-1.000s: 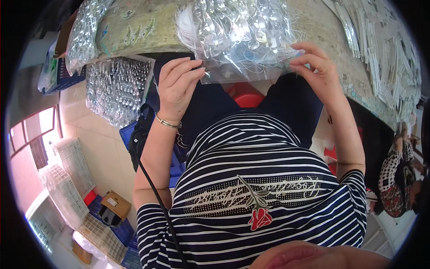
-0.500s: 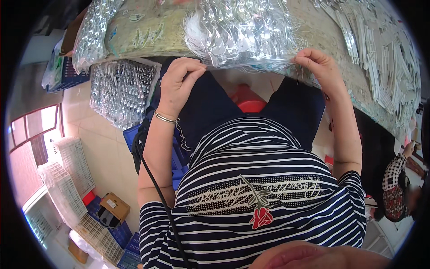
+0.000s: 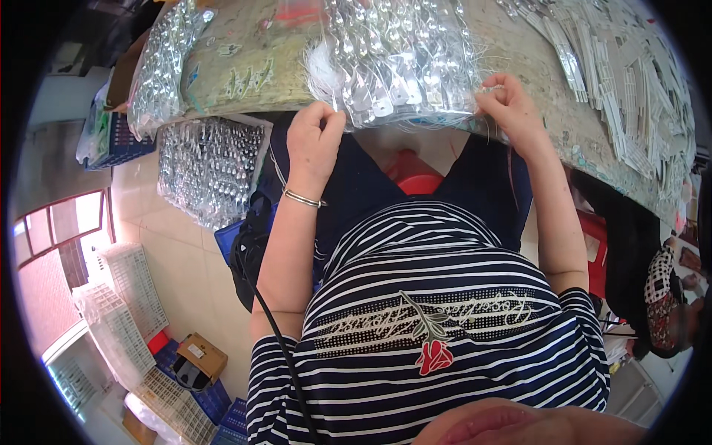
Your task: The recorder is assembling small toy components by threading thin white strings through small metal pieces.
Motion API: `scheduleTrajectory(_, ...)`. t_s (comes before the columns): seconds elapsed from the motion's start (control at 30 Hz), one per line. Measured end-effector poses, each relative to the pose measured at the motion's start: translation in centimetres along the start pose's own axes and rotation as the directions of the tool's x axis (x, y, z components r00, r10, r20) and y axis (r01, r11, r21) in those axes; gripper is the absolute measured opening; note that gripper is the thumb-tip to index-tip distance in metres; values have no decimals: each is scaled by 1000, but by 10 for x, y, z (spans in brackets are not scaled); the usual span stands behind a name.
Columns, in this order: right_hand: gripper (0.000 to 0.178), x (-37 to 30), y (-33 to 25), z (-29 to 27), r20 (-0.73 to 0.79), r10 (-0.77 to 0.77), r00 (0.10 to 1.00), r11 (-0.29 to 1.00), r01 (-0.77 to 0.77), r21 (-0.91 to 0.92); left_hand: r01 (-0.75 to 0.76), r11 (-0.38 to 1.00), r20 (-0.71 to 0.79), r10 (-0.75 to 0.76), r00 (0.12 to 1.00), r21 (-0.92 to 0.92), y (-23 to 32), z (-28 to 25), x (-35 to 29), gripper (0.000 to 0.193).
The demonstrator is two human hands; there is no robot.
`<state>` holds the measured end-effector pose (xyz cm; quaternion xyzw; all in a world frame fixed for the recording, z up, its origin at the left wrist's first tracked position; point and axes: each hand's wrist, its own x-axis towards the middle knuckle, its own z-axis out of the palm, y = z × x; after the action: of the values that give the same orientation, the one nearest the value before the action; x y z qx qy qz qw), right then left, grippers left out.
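Across the near edge of the table lies a bundle of shiny silver, spoon-shaped metal pieces [image 3: 400, 74] in wavy rows, with clear film along its near edge. Loose white strands [image 3: 320, 70] fan out at its left side. My left hand [image 3: 315, 144] pinches at the bundle's near left corner, thumb against fingers. At the near right corner, among thin clear strands, my right hand [image 3: 512, 115] is closed in a pinch with its fingers curled. What either pinch holds is too fine to make out.
More silver pieces [image 3: 167, 67] hang over the table's left edge, and another sheet of them [image 3: 211, 167] lies lower down. Flat whitish strips [image 3: 630, 96] are heaped at the right. A red stool [image 3: 415, 174] shows between my legs. Another person [image 3: 660, 297] is at the far right.
My left hand has turned more upright and shifted slightly right. The right hand has moved slightly left, its fingers curled more. A red patch now shows at the table's far side.
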<state>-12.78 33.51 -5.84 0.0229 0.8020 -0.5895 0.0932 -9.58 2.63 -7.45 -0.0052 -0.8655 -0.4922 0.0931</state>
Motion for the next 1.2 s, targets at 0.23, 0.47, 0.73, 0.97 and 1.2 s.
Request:
scheduleTrajectory(0.23, 30, 11, 4, 10, -93, -27, 995, 962, 1, -272, 292, 927, 97, -277, 956, -236, -3, 1, -2, 25)
scheduleTrajectory(0.47, 22, 14, 3, 18, -119, -119, 986, 933, 70, -353, 503, 724, 208, -463, 862, -472, 14, 2, -3, 28)
scheduleTrajectory(0.73, 24, 13, 12, 17, -127, -270, 955, 828, 162, -536, 498, 692, 261, -426, 866, -523, 10, 12, 0, 20)
scheduleTrajectory(0.97, 25, 21, 22, 14, -147, -231, 962, 890, 148, -431, 646, 470, 427, -495, 757, -601, 22, 8, 3, 29)
scheduleTrajectory(1.2, 37, 9, -20, 7, -76, 234, 969, 971, -237, -39, 597, 558, 494, -344, 798, -576, 45, 2, 14, 27)
